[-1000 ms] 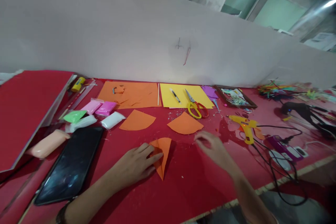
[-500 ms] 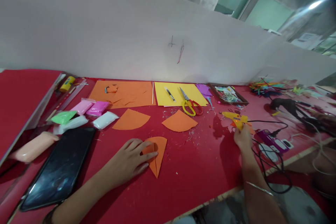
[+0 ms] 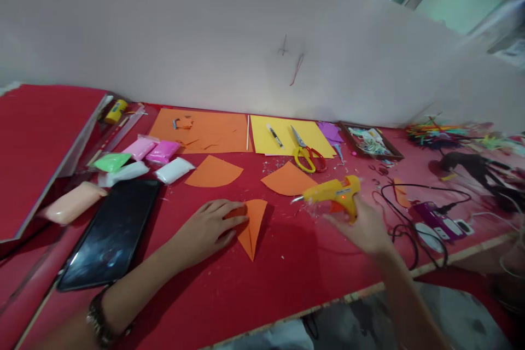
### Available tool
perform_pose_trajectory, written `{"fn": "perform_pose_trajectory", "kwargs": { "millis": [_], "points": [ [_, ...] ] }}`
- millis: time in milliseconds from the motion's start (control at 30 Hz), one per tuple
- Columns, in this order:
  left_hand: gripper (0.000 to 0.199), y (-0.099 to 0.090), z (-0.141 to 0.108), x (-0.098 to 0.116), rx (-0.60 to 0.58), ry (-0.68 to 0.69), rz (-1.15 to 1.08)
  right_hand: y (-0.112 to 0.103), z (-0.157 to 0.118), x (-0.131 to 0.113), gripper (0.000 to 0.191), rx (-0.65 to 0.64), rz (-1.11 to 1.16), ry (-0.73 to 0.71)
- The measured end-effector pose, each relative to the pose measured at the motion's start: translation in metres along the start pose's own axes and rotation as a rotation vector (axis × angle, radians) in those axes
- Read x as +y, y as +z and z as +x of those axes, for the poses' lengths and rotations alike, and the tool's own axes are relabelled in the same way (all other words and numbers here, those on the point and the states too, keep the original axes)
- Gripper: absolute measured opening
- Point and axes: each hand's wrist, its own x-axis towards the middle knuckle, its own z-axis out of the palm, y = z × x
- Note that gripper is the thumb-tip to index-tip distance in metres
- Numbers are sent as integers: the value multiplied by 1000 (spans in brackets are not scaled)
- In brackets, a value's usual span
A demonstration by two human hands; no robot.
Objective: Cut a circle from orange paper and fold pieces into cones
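My left hand (image 3: 215, 225) holds a folded orange paper piece (image 3: 256, 224) down on the red table, its fingers bent over the left side of the fold. The paper narrows to a point towards me, with a seam down its middle. In my right hand (image 3: 363, 227) is a yellow hot glue gun (image 3: 334, 192), lifted off the table, its metal nozzle facing left towards the folded paper but apart from it. Behind lie two flat orange paper fans, a left fan (image 3: 214, 172) and a right fan (image 3: 288, 179).
Scissors (image 3: 305, 157) and a pen (image 3: 274, 135) rest on yellow paper (image 3: 262, 147). Left are a dark phone (image 3: 110, 235) and clay packets (image 3: 164, 151). A purple power strip (image 3: 437, 221) with black cable (image 3: 404, 186) sits right. A scrap tray (image 3: 394, 152) stands behind.
My right hand has lifted the glue gun and brought it left, close to the folded paper. My left hand stays on the paper, its fingers more bent. The view has shifted slightly.
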Motion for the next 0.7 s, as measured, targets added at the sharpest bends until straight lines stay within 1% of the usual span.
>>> {"fn": "perform_pose_trajectory", "kwargs": {
  "millis": [100,200,333,433,567,700],
  "points": [
    [38,0,1,1,-16,21,0,11,-12,-25,44,-112,-17,-173],
    [37,2,2,1,-20,24,6,20,-19,-36,41,-167,-54,-282],
    [37,5,3,0,-16,9,4,28,-20,-41,33,-162,-128,-334],
    [39,5,3,0,-23,6,-1,30,-20,-45,26,-180,-143,-356],
    [42,5,2,0,-28,13,-3,32,-20,-47,24,-211,-130,-389],
    [43,4,2,0,-28,11,1,32,-21,-48,24,-241,-138,-391]
  ]
}}
